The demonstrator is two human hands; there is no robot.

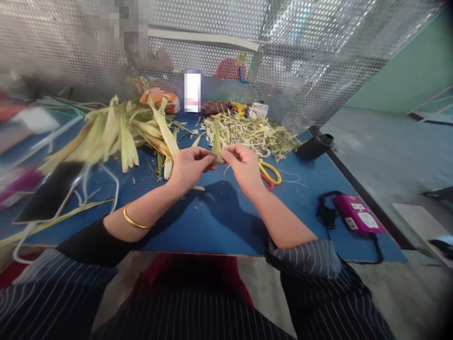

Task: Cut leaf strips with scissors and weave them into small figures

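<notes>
Between my two hands I hold a pale green strip of corn husk (217, 144), upright above the blue table. My left hand (191, 167) pinches its lower left edge with thumb and fingers. On the other side, my right hand (242, 165) grips the lower right edge in the same way. A large heap of long, flat corn husks (109, 130) lies to the left of my left hand. Just beyond the held strip spreads a pile of shredded husk bits (255, 134). Scissors with yellow and red handles (272, 174) rest beside my right hand, their blades hidden.
A black phone-like slab (49, 191) and white cables lie at the left. To the right are a black cylinder (314, 145) and a magenta box (358, 213) with a black strap. An orange packet (163, 100) stands by the perforated metal screen (283, 52) at the back.
</notes>
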